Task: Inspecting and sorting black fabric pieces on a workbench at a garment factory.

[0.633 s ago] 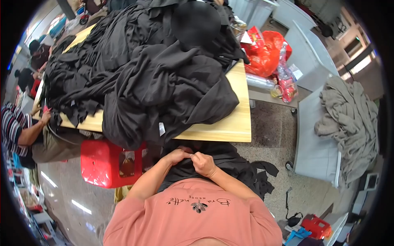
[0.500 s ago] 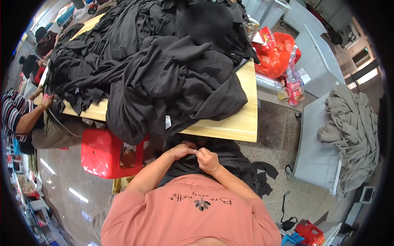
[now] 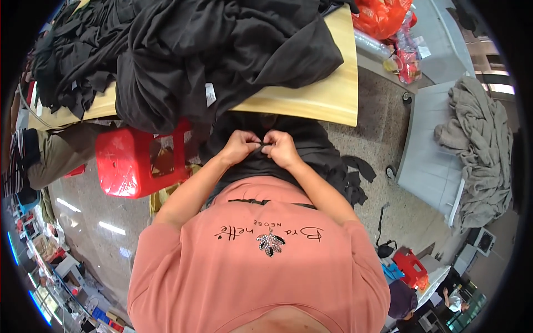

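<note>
Black cloth [image 3: 308, 150] lies bunched across my lap, close to the table edge. Above it my left hand [image 3: 240, 147] and my right hand [image 3: 281, 149] meet, thumbs and fingertips pinched together. A small dark edge, seemingly of the same black cloth, shows between the fingertips; its detail is too small to make out. Ahead, a large heap of black fabric [image 3: 222, 50] covers most of the wooden table [image 3: 316, 100] and droops over its front edge. A white tag [image 3: 210, 95] hangs from the heap.
A red plastic stool [image 3: 119, 161] stands left of my legs, beside another person's bent leg [image 3: 64, 150]. At right, a wheeled grey bin [image 3: 427, 150] holds grey fabric [image 3: 480, 144]. A red plastic bag [image 3: 383, 16] lies beyond the table's right side.
The view has tilted down, so the table and heap sit higher in the picture. My hands stay together over my lap, with the fingertips now level and facing each other.
</note>
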The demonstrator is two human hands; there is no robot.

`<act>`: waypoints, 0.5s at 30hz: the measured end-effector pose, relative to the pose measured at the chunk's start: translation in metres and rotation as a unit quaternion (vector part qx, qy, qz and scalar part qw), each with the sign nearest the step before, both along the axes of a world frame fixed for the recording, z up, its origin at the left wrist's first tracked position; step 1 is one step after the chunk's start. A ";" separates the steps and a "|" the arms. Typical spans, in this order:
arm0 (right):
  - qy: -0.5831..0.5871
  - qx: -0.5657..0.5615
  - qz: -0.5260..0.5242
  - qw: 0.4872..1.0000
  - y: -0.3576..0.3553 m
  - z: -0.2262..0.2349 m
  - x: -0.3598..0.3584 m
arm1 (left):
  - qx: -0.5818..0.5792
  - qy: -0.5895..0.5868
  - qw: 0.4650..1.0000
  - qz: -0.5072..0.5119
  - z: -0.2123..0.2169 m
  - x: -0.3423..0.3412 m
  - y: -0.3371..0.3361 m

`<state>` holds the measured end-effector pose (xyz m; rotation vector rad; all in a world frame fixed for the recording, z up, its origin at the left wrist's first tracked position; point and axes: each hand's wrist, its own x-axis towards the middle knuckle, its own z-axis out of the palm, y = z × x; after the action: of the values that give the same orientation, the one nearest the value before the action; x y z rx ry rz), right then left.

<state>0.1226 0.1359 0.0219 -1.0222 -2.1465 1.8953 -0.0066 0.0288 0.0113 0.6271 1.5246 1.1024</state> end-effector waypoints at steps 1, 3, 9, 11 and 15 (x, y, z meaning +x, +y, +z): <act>-0.026 -0.018 0.006 0.999 0.002 0.006 -0.001 | 0.008 0.019 1.000 0.008 -0.001 0.002 -0.001; -0.038 -0.028 0.046 0.998 0.002 0.003 0.000 | 0.014 0.037 0.999 0.016 -0.004 0.005 -0.003; -0.064 -0.031 0.050 0.996 0.000 -0.005 0.005 | 0.018 0.087 0.996 0.018 -0.009 0.014 -0.006; -0.058 -0.047 0.026 0.997 -0.005 -0.008 0.006 | 0.022 0.144 0.989 0.031 -0.012 0.017 -0.005; -0.051 0.094 -0.027 0.994 -0.012 -0.017 0.004 | 0.052 0.282 0.955 0.077 -0.014 0.031 -0.003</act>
<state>0.1262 0.1238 0.0048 -1.1479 -2.2746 1.6124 0.0247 0.0256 -0.0029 0.9688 2.0387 1.1864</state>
